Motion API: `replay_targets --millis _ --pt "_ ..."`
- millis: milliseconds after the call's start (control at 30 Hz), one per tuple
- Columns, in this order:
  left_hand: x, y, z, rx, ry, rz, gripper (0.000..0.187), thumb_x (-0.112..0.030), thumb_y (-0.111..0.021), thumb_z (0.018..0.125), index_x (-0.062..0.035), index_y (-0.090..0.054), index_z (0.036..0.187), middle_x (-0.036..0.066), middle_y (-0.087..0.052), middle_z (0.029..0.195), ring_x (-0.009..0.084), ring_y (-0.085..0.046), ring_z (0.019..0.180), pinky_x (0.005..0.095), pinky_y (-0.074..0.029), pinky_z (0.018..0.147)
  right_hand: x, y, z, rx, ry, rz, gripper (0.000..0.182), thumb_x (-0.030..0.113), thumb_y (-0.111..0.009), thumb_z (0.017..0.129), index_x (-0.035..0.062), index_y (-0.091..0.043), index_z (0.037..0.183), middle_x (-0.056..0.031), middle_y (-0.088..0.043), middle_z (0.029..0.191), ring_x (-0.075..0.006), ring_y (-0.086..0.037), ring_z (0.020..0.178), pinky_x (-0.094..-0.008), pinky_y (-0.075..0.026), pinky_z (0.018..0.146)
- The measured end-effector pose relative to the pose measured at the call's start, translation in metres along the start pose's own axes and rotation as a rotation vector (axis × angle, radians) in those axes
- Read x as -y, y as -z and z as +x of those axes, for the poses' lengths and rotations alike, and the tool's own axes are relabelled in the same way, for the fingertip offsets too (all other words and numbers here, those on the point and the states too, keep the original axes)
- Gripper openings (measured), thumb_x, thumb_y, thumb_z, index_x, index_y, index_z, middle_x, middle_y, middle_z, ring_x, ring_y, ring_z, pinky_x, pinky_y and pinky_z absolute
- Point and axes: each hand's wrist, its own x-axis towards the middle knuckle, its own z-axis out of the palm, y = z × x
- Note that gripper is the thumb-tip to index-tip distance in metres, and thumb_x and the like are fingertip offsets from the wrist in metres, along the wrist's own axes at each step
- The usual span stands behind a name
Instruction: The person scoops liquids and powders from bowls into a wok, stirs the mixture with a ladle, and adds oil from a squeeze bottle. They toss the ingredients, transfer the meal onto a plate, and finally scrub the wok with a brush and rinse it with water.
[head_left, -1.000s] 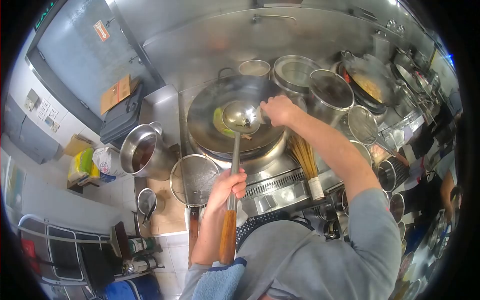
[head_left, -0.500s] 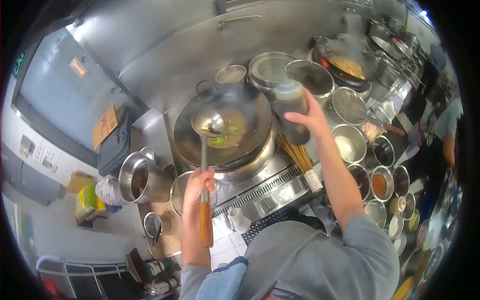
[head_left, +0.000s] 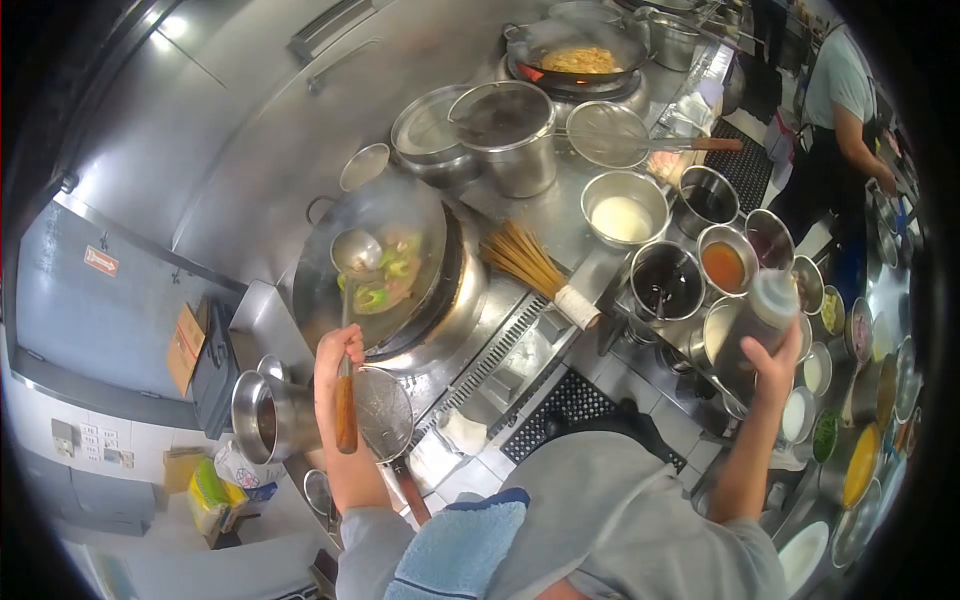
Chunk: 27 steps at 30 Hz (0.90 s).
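Note:
My left hand [head_left: 340, 350] is closed round the handle of a metal ladle [head_left: 357, 252]. The ladle's bowl hangs over a steaming wok [head_left: 320, 285], which holds green vegetable pieces and other food [head_left: 390, 275]. Off to the right, my right hand [head_left: 775, 360] grips a dark squeeze bottle [head_left: 748, 335] with a translucent top, held tilted above the pots and bowls of sauces. Close to the bottle stand a pot of orange liquid [head_left: 722, 266] and a pot of dark liquid [head_left: 667, 281].
A bamboo brush [head_left: 525, 260] lies right of the wok. Behind are a tall pot [head_left: 505, 140], a strainer [head_left: 607, 134] and a second wok of food [head_left: 580, 62]. Another person [head_left: 840, 100] stands at the upper right. A pot [head_left: 262, 415] sits at the left.
My right hand has carried the bottle from beside the wok to the right, over the sauce pots. The view has turned right. My left hand still holds the ladle over the wok.

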Motion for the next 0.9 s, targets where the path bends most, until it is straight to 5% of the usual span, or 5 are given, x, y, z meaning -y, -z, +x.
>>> replay_targets --millis 300,433,633,733,900 --pt "-0.003 -0.04 0.01 -0.173 -0.297 0.555 0.018 -0.018 -0.058 0.084 -0.0054 -0.053 0.072 0.0 -0.046 0.057 0.0126 -0.044 0.049 0.0293 -0.035 0.046 -0.007 0.146 -0.008 -0.244 0.144 0.001 0.08 0.014 -0.081 0.065 -0.0002 -0.044 0.135 -0.0122 -0.055 0.126 -0.025 -0.053 0.117 -0.0365 -0.039 0.101" --pt "0.005 -0.108 -0.037 -0.145 -0.453 0.304 0.006 -0.017 -0.055 0.086 -0.0121 -0.053 0.089 -0.005 -0.044 0.068 0.0068 -0.041 0.059 0.0218 -0.031 0.052 -0.012 0.225 -0.002 -0.411 0.243 -0.119 0.083 0.014 -0.084 0.065 0.0018 -0.043 0.136 -0.0113 -0.054 0.128 -0.0222 -0.051 0.118 -0.035 -0.038 0.102" --pt "0.018 -0.135 -0.01 0.049 -0.102 -0.432 0.059 -0.013 -0.058 0.085 -0.0081 -0.039 0.141 0.015 -0.056 0.111 0.0252 -0.057 0.099 0.0354 -0.05 0.086 -0.051 0.323 0.022 -0.694 0.245 -0.408 0.086 0.015 -0.085 0.066 0.001 -0.039 0.137 -0.0137 -0.055 0.127 -0.0222 -0.053 0.115 -0.0353 -0.041 0.1" --pt "0.041 -0.192 -0.033 0.145 -0.545 0.377 0.033 -0.001 -0.049 0.087 0.0042 -0.044 0.12 0.01 -0.053 0.094 0.0188 -0.046 0.073 0.0282 -0.043 0.065 -0.081 0.342 0.034 -0.674 0.285 -0.517 0.086 0.015 -0.085 0.063 0.0034 -0.041 0.135 -0.0154 -0.058 0.122 -0.0254 -0.056 0.114 -0.0367 -0.043 0.097" --pt "0.043 -0.229 -0.056 0.377 -0.037 -0.678 0.056 0.002 -0.059 0.084 0.0018 -0.037 0.135 0.02 -0.049 0.111 0.03 -0.051 0.091 0.0385 -0.048 0.077 -0.122 0.355 0.031 -0.738 -0.003 -0.566 0.078 0.017 -0.085 0.06 0.0053 -0.044 0.125 -0.019 -0.06 0.117 -0.0343 -0.058 0.111 -0.0403 -0.046 0.093"
